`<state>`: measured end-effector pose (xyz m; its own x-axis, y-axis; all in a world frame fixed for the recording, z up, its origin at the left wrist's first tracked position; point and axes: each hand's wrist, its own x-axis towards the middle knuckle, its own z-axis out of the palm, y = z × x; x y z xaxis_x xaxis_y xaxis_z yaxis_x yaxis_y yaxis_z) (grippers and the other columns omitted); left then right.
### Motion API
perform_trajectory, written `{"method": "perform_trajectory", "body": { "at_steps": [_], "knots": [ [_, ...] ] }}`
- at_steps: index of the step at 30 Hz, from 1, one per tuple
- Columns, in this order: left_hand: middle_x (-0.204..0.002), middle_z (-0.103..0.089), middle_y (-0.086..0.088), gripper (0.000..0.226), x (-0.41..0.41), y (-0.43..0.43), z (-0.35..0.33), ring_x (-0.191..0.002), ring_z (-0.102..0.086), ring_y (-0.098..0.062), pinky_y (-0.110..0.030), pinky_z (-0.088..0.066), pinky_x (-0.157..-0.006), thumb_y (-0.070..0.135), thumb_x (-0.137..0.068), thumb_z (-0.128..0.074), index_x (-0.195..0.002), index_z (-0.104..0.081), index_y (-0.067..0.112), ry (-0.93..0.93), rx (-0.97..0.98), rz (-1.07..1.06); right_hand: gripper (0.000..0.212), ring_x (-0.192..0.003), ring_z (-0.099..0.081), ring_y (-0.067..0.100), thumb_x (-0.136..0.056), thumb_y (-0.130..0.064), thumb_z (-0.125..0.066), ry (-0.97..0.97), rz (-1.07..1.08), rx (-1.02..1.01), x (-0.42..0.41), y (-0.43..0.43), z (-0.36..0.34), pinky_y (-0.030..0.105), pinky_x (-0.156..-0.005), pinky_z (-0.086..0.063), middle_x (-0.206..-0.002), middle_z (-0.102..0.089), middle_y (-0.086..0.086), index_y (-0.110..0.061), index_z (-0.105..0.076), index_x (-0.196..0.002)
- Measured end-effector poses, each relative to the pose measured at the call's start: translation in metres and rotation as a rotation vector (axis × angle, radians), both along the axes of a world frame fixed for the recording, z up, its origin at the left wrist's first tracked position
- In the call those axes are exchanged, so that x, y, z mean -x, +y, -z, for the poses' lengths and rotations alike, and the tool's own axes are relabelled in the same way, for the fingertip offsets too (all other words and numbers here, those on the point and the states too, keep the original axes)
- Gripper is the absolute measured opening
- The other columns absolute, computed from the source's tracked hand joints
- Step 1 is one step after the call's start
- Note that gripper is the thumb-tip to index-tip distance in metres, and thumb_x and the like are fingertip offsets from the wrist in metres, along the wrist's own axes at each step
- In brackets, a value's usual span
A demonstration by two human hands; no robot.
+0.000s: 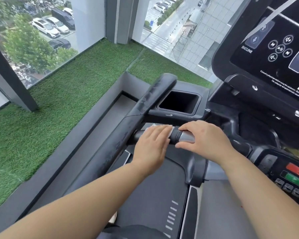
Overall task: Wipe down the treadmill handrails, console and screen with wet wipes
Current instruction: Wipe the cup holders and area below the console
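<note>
A short horizontal handlebar (pixel 175 136) with a silver sensor sleeve (pixel 187 137) joins the long black left handrail (pixel 145 104). My left hand (pixel 152 144) lies over the bar with a white wet wipe (pixel 169 129) wrapped under its fingers. My right hand (pixel 205 138) grips the silver sleeve just to the right, thumb below and fingers over the top. The black console screen (pixel 273 49) with touch icons rises at the upper right. The handrail surface looks streaked.
A square cup holder (pixel 179 101) sits behind the bar. Red and green buttons (pixel 295 175) are on the lower console at right. The treadmill belt (pixel 150 195) lies below. Green artificial turf (pixel 67 94) and floor-to-ceiling windows (pixel 33 31) are to the left.
</note>
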<state>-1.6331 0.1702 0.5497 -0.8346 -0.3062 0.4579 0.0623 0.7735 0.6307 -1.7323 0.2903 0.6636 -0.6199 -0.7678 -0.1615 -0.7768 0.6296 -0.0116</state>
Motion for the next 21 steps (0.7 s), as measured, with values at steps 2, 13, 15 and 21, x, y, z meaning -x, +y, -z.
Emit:
{"method": "perform_trajectory", "body": {
  "at_steps": [2,13,15,21],
  "knots": [
    [-0.117,-0.065,-0.006,0.040,-0.005,-0.015,0.005,-0.104,-0.055,-0.023,-0.028,-0.035,-0.098,0.023,-0.096,-0.034,-0.119,-0.061,0.006,-0.036,0.004,-0.036,0.052,-0.114,-0.050,0.007,-0.075,-0.059,-0.066,-0.013,0.002,0.015,0.000,0.000,-0.001,0.026,-0.095,-0.037,-0.117,-0.060,-0.017,-0.031,-0.060,-0.118],
    [-0.117,-0.063,-0.005,0.043,0.002,0.001,-0.006,-0.106,-0.054,-0.024,-0.033,-0.035,-0.098,0.028,-0.096,-0.031,-0.120,-0.059,0.006,-0.084,0.058,-0.013,0.056,-0.113,-0.051,0.010,-0.077,-0.064,-0.061,-0.001,-0.023,0.058,-0.001,0.003,0.001,0.028,-0.094,-0.038,-0.116,-0.061,-0.014,-0.032,-0.057,-0.123],
    [-0.112,-0.066,-0.004,0.044,-0.002,-0.009,0.000,-0.102,-0.060,-0.027,-0.030,-0.034,-0.095,0.030,-0.095,-0.029,-0.115,-0.062,0.008,-0.130,0.026,-0.101,0.060,-0.117,-0.048,0.010,-0.077,-0.061,-0.063,-0.029,-0.025,0.043,-0.001,0.004,-0.002,0.028,-0.097,-0.036,-0.121,-0.058,-0.014,-0.034,-0.050,-0.129],
    [-0.113,-0.064,-0.005,0.049,0.011,0.029,-0.016,-0.103,-0.056,-0.026,-0.037,-0.033,-0.097,0.036,-0.099,-0.025,-0.114,-0.061,0.007,-0.107,0.021,-0.115,0.074,-0.121,-0.042,0.011,-0.074,-0.070,-0.058,0.103,-0.058,-0.143,0.013,0.035,-0.030,0.031,-0.099,-0.026,-0.132,-0.050,-0.017,-0.037,-0.039,-0.137]
  ]
}}
